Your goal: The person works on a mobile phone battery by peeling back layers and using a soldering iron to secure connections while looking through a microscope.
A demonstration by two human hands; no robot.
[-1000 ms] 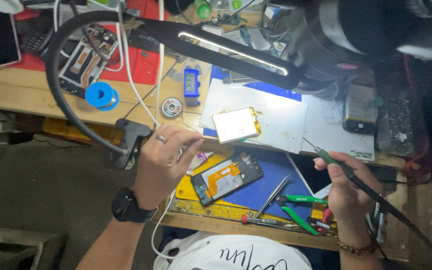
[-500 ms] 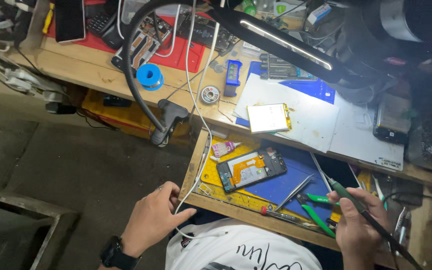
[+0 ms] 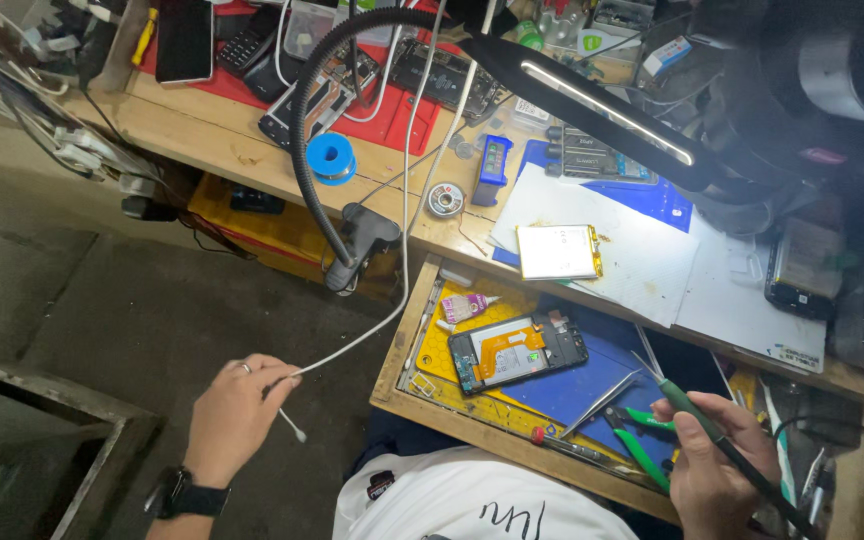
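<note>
The white cable (image 3: 367, 335) is pinched in the left hand (image 3: 235, 408), whose grip is clenched on it near its free plug end, below and left of the tabletop (image 3: 202, 130) edge; from that grip the cable runs up and right past the lamp clamp (image 3: 357, 245). The right hand (image 3: 717, 465) has its grip clenched around a green-handled soldering iron (image 3: 697, 415), tip pointing up-left. The opened phone (image 3: 517, 352) lies left of that grip in the drawer (image 3: 397, 385), apart from both hands.
</note>
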